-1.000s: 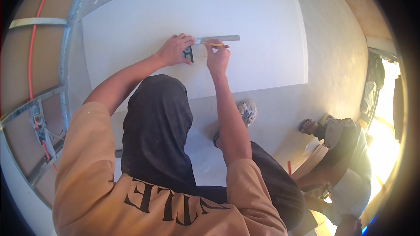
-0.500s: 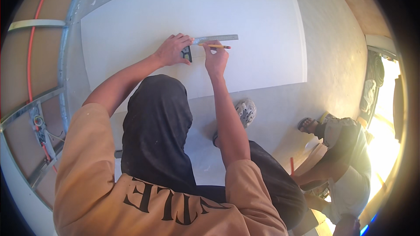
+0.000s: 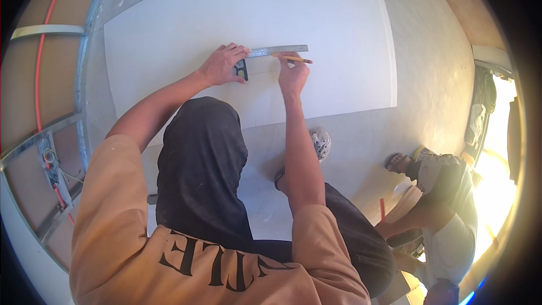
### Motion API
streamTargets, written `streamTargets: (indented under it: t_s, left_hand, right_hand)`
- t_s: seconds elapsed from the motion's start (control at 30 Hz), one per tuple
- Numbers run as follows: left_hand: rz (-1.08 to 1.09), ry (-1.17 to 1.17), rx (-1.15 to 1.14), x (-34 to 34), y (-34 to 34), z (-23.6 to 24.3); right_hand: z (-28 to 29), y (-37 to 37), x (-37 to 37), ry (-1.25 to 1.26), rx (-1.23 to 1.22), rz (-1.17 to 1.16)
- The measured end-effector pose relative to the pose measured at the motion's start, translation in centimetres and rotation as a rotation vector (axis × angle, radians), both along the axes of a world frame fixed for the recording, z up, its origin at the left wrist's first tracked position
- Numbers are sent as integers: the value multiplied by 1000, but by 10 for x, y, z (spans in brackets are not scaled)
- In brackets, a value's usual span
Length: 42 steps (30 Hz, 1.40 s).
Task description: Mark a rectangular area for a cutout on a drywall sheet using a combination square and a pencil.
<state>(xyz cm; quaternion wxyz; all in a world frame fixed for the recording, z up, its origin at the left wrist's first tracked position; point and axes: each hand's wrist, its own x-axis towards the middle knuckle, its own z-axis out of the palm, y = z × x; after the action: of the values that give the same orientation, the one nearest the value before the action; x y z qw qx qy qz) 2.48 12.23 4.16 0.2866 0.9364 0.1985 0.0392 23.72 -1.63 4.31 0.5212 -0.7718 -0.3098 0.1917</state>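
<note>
Shifted rightward, one right hand (image 3: 293,79) grips one pencil (image 3: 296,58) while one left hand (image 3: 220,66) clasps one square (image 3: 264,52)

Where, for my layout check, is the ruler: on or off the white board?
On: the ruler lies across the white board, within its edges.

A red tube (image 3: 40,73) is crossed by a pale bar (image 3: 56,31) at left | wires (image 3: 49,157) are seen coiled lower down | a co-worker (image 3: 454,243) is seen at lower right, shod in a sandal (image 3: 389,161) | dark cloth (image 3: 485,91) is seen beside a bright opening (image 3: 499,138)
</note>
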Motion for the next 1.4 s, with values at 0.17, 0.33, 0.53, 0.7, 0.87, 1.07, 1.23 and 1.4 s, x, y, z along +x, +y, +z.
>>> streamTargets:
  t_s: [0.17, 0.33, 0.53, 0.7, 0.87, 1.07, 1.23, 1.4]
  left_hand:
    - [3, 18, -14, 0, -1, 0]
    - [-3, 35, -12, 4, -3, -1]
    - [-30, 40, 41, 5, 3, -3]
    - [-65, 80, 29, 2, 3, -1]
    - [-235, 77, 254, -6, 11, -8]
    - [-155, 377, -189, 21, 3, 42]
    - [206, 50, -337, 68, 0, 115]
    - [708, -317, -847, 121, -87, 100]
  right_hand:
    - [7, -2, 15, -32, -48, 46]
    - [4, -4, 19, 7, -60, 55]
    - [17, 1, 31, 72, -77, 114]
    - [87, 10, 98, -109, -159, 452]
    - [233, -20, 151, -408, -555, 904]
    - [266, -72, 131, -149, -558, 777]
    - [211, -66, 90, -85, -388, 556]
    - [121, -71, 56, 292, -211, 392]
